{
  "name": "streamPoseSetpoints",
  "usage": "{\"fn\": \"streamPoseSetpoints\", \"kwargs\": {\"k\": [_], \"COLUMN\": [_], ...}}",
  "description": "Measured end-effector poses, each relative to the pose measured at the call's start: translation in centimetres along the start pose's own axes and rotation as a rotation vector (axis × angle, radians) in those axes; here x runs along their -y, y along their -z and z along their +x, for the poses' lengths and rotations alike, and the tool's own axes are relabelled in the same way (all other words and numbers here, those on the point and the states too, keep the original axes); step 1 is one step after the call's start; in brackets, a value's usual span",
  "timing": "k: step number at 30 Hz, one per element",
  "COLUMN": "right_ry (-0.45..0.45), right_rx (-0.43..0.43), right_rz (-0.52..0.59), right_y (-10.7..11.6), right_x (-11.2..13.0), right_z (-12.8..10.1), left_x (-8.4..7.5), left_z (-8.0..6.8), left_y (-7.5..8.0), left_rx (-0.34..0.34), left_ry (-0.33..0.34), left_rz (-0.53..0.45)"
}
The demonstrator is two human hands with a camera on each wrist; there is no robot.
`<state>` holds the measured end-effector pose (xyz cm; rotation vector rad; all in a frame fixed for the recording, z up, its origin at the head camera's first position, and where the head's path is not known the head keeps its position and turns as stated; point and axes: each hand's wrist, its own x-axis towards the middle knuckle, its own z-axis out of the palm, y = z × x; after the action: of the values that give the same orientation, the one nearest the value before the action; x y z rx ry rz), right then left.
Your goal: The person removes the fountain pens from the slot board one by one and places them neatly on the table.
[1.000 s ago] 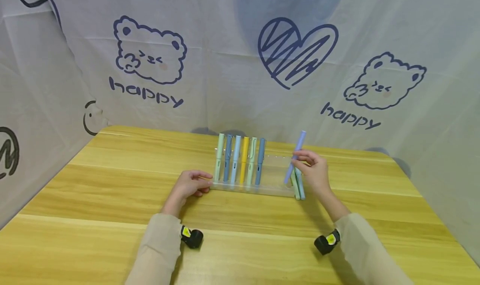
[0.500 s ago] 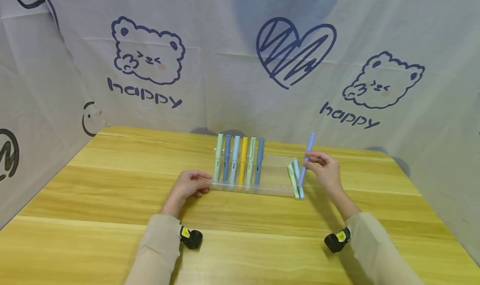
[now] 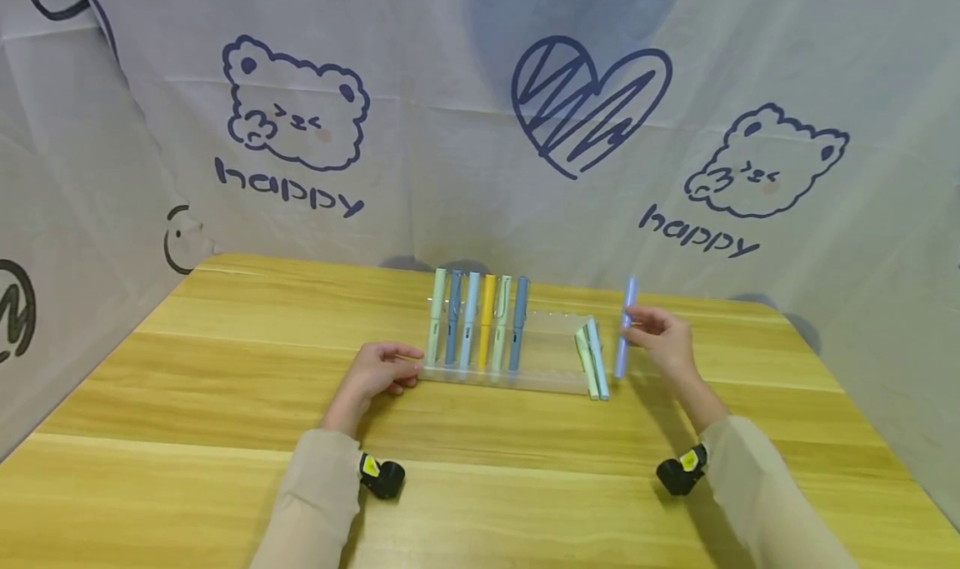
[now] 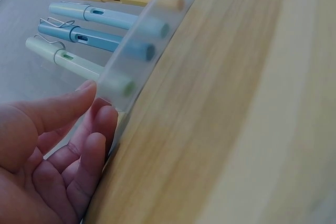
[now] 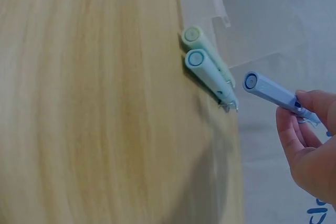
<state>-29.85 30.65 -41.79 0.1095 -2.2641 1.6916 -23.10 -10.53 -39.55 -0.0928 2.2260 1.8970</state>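
right hand [image 3: 663, 341] gripping lilac pen [image 3: 626, 327], now upright, further from rack [image 3: 551, 348], left hand [image 3: 378, 369] relaxed at rack end

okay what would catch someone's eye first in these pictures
Probably the row of pastel pens standing in a clear rack mid-table. The right hand holds a lilac pen upright just right of the rack, while the left hand touches the rack's left end.

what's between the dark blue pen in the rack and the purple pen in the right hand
In the head view, an empty stretch of the clear rack, then two pens leaning at its right end, lie between the dark blue pen and the purple pen.
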Motion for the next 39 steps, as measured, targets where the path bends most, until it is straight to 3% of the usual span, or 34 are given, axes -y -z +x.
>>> {"fn": "streamPoseSetpoints", "kwargs": {"k": [7,10,22,28,39], "right_ry": [-0.066,-0.121,-0.343,-0.344,-0.357], "right_rx": [0.071,0.085,0.172,0.199,0.174], "right_rz": [-0.016,-0.043,-0.2,-0.232,-0.306], "right_y": [-1.1,-1.5,-2.1,-2.2,-2.6], "right_x": [5.0,5.7,5.0,5.1,5.1], "right_z": [-2.4,-2.8,-2.4,-2.5,-2.5], "left_x": [0.0,0.0,-0.2,-0.1,0.1], "left_z": [0.1,0.0,-0.2,-0.2,0.0], "left_y": [0.1,0.1,0.0,0.0,0.0], "left_rx": [0.004,0.009,0.003,0.004,0.002], "left_ry": [-0.01,-0.019,-0.017,-0.021,-0.026], "left_rz": [-0.013,-0.012,-0.001,-0.003,-0.013]}}
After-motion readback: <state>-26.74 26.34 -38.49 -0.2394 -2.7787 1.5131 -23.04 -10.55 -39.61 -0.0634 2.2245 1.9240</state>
